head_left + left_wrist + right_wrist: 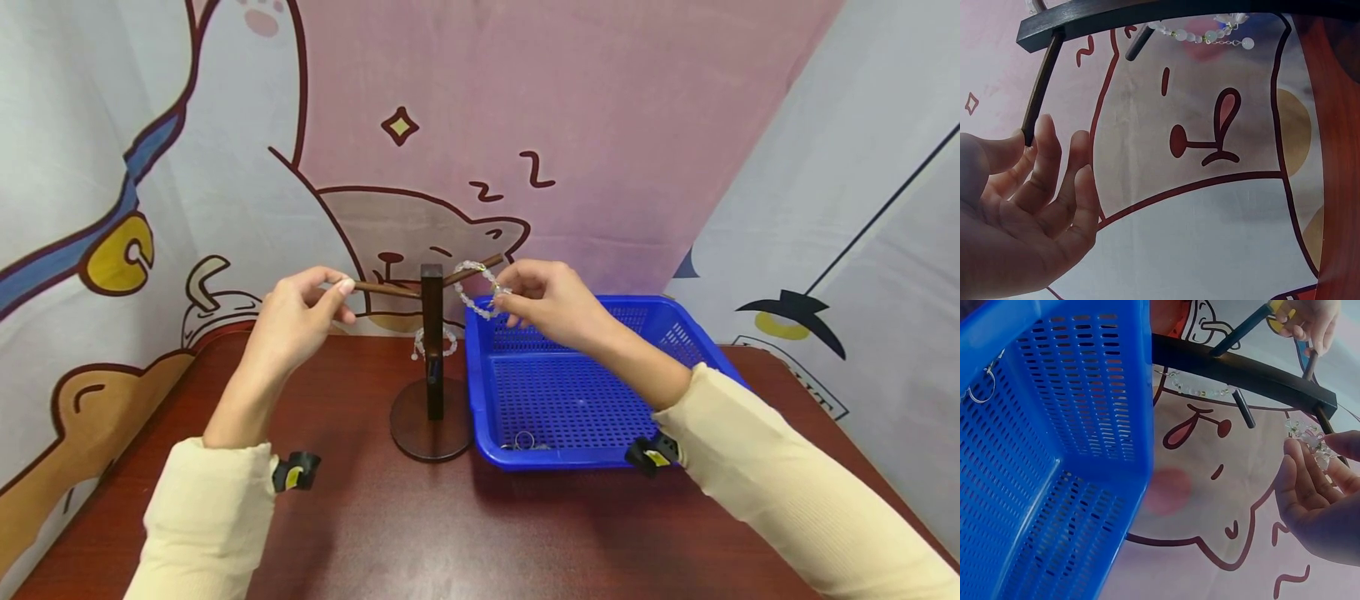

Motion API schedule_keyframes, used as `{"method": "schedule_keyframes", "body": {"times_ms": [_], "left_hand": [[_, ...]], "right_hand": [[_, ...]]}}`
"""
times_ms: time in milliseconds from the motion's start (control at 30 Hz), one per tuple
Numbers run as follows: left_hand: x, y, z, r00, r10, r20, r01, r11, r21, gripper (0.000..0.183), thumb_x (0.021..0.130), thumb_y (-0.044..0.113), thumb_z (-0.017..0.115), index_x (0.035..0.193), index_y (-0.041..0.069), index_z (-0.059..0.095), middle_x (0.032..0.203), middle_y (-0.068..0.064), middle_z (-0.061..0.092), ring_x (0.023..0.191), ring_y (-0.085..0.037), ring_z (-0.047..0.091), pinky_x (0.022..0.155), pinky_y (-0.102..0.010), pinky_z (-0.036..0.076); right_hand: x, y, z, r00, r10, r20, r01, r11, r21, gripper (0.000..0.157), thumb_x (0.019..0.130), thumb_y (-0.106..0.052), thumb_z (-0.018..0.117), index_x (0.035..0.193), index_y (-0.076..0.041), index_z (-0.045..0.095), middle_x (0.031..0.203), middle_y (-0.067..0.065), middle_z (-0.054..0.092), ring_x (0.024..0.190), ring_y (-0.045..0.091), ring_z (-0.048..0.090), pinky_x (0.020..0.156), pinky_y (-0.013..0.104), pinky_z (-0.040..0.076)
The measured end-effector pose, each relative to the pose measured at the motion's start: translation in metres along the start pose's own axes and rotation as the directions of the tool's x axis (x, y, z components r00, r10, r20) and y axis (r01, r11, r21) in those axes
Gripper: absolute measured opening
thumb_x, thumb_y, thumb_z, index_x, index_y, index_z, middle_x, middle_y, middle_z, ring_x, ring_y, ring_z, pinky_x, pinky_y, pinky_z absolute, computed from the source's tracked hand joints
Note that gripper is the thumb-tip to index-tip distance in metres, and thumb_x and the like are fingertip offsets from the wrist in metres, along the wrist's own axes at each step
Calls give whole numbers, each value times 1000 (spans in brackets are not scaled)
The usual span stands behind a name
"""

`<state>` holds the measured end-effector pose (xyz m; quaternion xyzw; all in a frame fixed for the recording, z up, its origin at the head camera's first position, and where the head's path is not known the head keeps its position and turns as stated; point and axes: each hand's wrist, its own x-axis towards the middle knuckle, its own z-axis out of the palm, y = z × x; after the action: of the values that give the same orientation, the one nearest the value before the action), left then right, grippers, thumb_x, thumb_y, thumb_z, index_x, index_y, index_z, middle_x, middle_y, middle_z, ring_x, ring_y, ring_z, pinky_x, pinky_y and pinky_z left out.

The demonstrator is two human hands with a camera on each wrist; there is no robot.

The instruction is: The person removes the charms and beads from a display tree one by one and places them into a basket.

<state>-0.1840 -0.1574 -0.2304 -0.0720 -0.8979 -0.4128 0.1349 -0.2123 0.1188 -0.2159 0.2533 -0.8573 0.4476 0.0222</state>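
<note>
A dark wooden jewelry stand [432,325] stands upright on a round base. My left hand [288,321] pinches the tip of its left peg [1043,87] between thumb and forefinger. A beaded bracelet [468,305] with pale, translucent beads loops around the right peg [491,261]. My right hand [555,300] pinches that bracelet at its right side, near the peg's end; in the right wrist view the bracelet [1311,439] lies partly behind the fingers. Lower on the stand hangs another pale beaded bracelet [452,342], partly hidden by the post.
Right of the stand sits a blue plastic basket [480,417], under my right forearm. A thin silver hoop [984,400] and other small pieces lie in it near the front wall. Behind the brown table [360,517] hangs a printed cloth [615,125].
</note>
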Motion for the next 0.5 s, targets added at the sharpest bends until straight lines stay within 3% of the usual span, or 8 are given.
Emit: {"method": "schedule_keyframes", "body": {"times_ms": [500], "left_hand": [[-1, 0, 0, 1000, 1, -1, -1, 1000, 11, 31, 96, 30, 46, 107, 5, 60, 69, -3, 65, 73, -23, 62, 64, -33, 37]], "right_hand": [[-3, 3, -12, 1000, -3, -19, 3, 1000, 3, 12, 85, -1, 61, 96, 4, 61, 75, 9, 64, 60, 14, 59, 58, 27, 48]]}}
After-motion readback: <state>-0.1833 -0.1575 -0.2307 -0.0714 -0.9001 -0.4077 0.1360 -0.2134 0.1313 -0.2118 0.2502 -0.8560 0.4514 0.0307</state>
